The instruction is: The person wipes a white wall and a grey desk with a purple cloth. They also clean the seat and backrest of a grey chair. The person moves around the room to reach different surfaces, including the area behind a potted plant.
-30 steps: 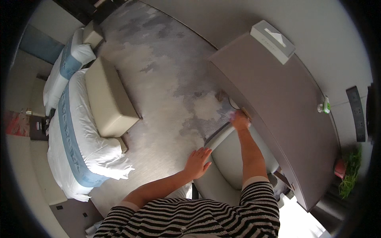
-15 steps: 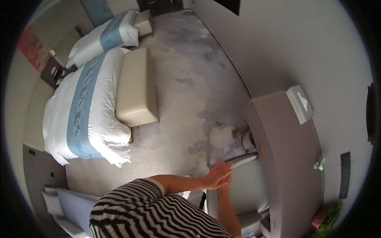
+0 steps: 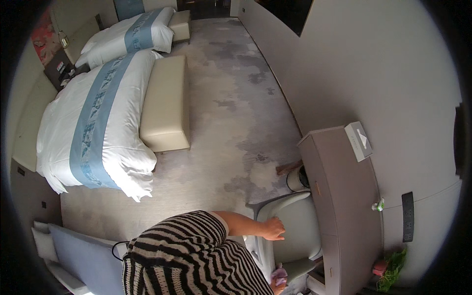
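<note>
A pale grey chair (image 3: 296, 226) stands against the desk in front of me. My left hand (image 3: 273, 228) is over its seat with the fingers curled in; nothing shows in it, and whether it touches the chair I cannot tell. Lower down, beside the chair's near armrest (image 3: 297, 268), my right hand (image 3: 278, 289) is closed on a pinkish-purple cloth (image 3: 279, 276). Most of my right forearm is hidden behind my striped sleeve.
The desk (image 3: 351, 196) runs along the right wall, bearing a white tissue box (image 3: 358, 141), a small green-and-white item (image 3: 378, 205) and a potted plant (image 3: 391, 273). A bin (image 3: 297, 179) stands beyond the chair. Two beds with benches are leftward; a grey-blue sofa (image 3: 83, 255) is near left.
My hands have parted: both were together over the chair's far side with the cloth. The right has drawn back toward me with the cloth; the left is now curled over the seat. The view shifted slightly.
</note>
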`<action>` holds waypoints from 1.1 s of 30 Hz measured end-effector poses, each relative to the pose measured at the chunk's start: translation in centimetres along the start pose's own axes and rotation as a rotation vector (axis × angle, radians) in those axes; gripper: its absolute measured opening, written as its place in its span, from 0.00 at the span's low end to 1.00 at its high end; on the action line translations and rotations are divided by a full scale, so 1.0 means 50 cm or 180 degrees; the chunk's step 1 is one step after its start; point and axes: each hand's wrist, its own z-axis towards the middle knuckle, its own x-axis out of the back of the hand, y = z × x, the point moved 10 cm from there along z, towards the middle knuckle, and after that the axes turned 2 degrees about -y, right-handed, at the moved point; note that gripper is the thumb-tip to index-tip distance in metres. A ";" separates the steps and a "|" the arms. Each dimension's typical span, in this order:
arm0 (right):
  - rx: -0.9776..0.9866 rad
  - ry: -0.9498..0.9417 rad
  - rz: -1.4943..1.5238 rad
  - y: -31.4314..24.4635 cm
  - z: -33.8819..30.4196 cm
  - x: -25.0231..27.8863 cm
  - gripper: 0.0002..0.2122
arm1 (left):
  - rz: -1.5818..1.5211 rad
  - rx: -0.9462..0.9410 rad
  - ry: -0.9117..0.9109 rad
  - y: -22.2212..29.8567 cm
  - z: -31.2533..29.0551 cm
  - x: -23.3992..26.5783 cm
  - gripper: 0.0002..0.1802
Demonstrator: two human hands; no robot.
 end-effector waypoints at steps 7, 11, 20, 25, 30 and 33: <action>-0.0973 0.0483 0.1664 0.205 0.026 0.060 0.22 | 0.0097 0.0343 -0.0381 -0.018 -0.009 -0.004 0.27; 0.0027 0.0038 0.2064 0.167 0.046 0.050 0.18 | 0.0278 0.0658 -0.0599 -0.040 0.001 -0.036 0.26; -0.0005 0.0402 0.1508 0.185 0.074 0.083 0.25 | 0.0808 0.1174 0.0747 0.109 -0.021 -0.082 0.14; 0.0385 0.0339 -0.0365 0.236 0.189 0.075 0.26 | 0.0516 0.1523 0.1138 0.154 -0.027 -0.060 0.10; 0.0422 0.0528 -0.0964 0.333 0.332 0.086 0.24 | 0.0777 0.1776 0.0906 0.126 -0.029 -0.062 0.10; 0.0122 0.0875 0.0289 0.391 0.386 0.134 0.23 | 0.0813 0.1713 0.0895 0.129 -0.032 -0.065 0.10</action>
